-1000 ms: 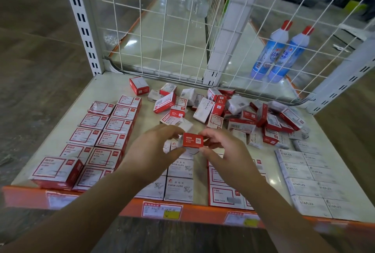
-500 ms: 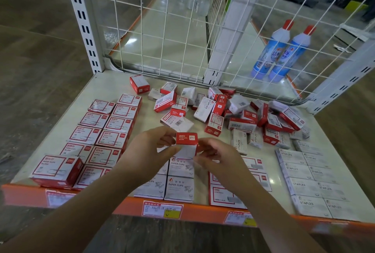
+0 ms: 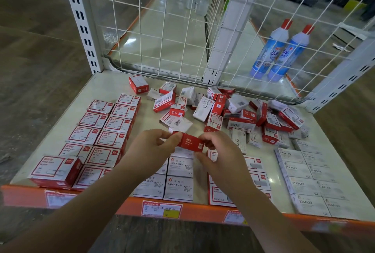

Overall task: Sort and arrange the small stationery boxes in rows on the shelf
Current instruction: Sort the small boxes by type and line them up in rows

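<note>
Both hands, left (image 3: pixel 150 151) and right (image 3: pixel 221 155), pinch one red box (image 3: pixel 190 142) over the shelf's (image 3: pixel 125 83) front edge, probably checking which row suits.

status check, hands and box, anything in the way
Left hand and right hand both pinch one small red box above the shelf. Loose pile unsorted behind. Nothing blocking.
</note>
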Tool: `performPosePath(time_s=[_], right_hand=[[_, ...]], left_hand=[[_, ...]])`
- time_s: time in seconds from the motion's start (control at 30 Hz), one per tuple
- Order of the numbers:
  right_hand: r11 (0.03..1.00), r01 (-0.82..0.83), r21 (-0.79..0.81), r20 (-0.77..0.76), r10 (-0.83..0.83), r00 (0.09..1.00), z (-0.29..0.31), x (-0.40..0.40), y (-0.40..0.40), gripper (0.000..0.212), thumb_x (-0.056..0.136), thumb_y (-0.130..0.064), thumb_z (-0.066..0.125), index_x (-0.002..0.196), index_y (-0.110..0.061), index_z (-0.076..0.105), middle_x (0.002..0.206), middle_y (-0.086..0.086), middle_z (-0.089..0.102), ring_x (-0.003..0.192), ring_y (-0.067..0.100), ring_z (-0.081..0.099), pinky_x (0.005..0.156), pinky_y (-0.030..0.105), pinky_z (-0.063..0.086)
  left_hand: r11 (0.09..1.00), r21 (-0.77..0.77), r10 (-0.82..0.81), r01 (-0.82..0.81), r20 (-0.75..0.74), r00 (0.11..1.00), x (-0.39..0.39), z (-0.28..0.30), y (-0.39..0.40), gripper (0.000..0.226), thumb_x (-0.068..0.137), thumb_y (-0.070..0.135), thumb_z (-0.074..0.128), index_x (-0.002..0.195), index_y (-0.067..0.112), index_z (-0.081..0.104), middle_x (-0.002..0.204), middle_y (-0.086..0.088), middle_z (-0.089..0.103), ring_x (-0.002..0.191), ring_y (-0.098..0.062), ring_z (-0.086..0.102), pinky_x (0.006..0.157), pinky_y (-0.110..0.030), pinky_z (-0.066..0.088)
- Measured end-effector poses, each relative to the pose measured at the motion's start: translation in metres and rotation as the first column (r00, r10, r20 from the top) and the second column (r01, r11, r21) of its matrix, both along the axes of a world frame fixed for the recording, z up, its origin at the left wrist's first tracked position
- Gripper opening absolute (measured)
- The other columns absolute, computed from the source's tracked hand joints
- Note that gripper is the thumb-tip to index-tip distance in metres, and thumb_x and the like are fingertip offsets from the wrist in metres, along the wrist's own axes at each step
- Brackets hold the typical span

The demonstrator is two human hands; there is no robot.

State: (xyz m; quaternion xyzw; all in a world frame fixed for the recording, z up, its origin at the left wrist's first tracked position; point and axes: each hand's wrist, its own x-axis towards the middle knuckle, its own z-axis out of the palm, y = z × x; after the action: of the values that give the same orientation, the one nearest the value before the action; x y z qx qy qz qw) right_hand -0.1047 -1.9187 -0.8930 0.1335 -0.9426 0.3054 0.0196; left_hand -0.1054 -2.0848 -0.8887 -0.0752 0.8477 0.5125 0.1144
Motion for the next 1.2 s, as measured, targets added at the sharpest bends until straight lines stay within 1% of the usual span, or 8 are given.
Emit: performPosePath(time_s=[0.07,0.2,0.43,0.6,0.73,0.8,1.03,1.2], right_hand=[[0.999,-0.021,0.03,-0.029,0.022,0.999,0.001,0.001,-0.001,0.023,0.089,-0.03,0.058,0.111,-0.025,0.053,0.102,-0.017,0.046,0.096,-0.002,0.041,0.084,0.011,0.033],[0.998,-0.047,0.051,-0.069,0.051,0.996,0.003,0.002,-0.004,0.024,0.089,-0.029,0.058,0.112,-0.021,0.056,0.108,-0.011,0.051,0.099,0.001,0.042,0.086,0.015,0.034],[0.998,-0.055,0.02,-0.064,0.056,0.996,-0.002,0.001,-0.004,0.024,0.088,-0.021,0.061,0.111,-0.02,0.056,0.108,-0.012,0.049,0.1,0.001,0.043,0.086,0.01,0.035],[0.997,-0.052,-0.056,0.002,0.052,0.999,-0.004,0.0,0.002,0.03,0.088,-0.02,0.061,0.116,-0.025,0.054,0.108,-0.015,0.05,0.102,0.0,0.047,0.089,0.017,0.042],[0.99,-0.054,-0.133,0.189,0.079,0.979,-0.001,-0.004,0.009,0.047,0.084,-0.019,0.066,0.125,-0.032,0.047,0.107,-0.022,0.05,0.102,-0.003,0.05,0.092,0.019,0.045],[0.982,-0.071,-0.176,0.245,0.114,0.963,0.0,-0.006,0.011,0.05,0.082,-0.016,0.068,0.121,-0.037,0.045,0.107,-0.023,0.052,0.102,-0.001,0.052,0.093,0.023,0.047],[0.947,-0.057,-0.315,0.281,0.151,0.948,0.0,-0.01,0.012,0.049,0.079,-0.008,0.07,0.104,-0.045,0.05,0.101,-0.017,0.063,0.095,-0.003,0.058,0.085,0.017,0.049],[0.946,-0.008,-0.323,0.233,0.088,0.968,0.0,-0.005,0.007,0.044,0.075,-0.017,0.074,0.101,-0.043,0.049,0.097,-0.021,0.063,0.093,-0.005,0.057,0.083,0.015,0.048]], left_hand=[[0.998,0.053,0.044,-0.045,0.028,0.999,0.0,0.003,0.003,0.025,0.09,0.046,0.047,0.088,0.024,0.059,0.079,0.006,0.067,0.075,-0.008,0.062,0.07,-0.025,0.05],[0.979,0.143,0.136,-0.148,0.092,0.986,-0.001,0.007,0.004,0.025,0.09,0.04,0.053,0.08,0.02,0.062,0.076,0.001,0.068,0.075,-0.01,0.064,0.078,-0.029,0.052],[0.881,0.35,0.206,-0.318,0.321,0.924,-0.003,0.013,0.005,0.007,0.088,0.019,0.061,0.083,0.014,0.06,0.088,-0.011,0.068,0.087,-0.02,0.065,0.084,-0.035,0.055],[0.913,0.286,0.222,-0.291,0.25,0.942,0.0,0.01,0.003,0.014,0.083,0.008,0.064,0.093,0.016,0.06,0.092,-0.008,0.067,0.085,-0.018,0.065,0.077,-0.03,0.056],[0.912,0.321,0.181,-0.254,0.239,0.954,0.003,0.01,-0.002,0.018,0.084,0.004,0.063,0.097,0.016,0.059,0.091,-0.01,0.068,0.085,-0.019,0.066,0.074,-0.027,0.056],[0.912,0.351,0.136,-0.213,0.232,0.963,0.004,0.011,-0.005,0.021,0.083,0.003,0.063,0.1,0.016,0.058,0.09,-0.01,0.07,0.086,-0.02,0.067,0.076,-0.028,0.056],[0.892,0.428,0.067,-0.149,0.202,0.977,0.006,0.009,-0.008,0.029,0.083,0.001,0.061,0.108,0.015,0.055,0.094,-0.01,0.071,0.09,-0.023,0.068,0.081,-0.03,0.055],[0.877,0.447,0.107,-0.175,0.172,0.979,0.008,0.004,-0.007,0.018,0.088,0.006,0.056,0.098,0.02,0.057,0.089,-0.001,0.071,0.09,-0.015,0.065,0.085,-0.027,0.052]])
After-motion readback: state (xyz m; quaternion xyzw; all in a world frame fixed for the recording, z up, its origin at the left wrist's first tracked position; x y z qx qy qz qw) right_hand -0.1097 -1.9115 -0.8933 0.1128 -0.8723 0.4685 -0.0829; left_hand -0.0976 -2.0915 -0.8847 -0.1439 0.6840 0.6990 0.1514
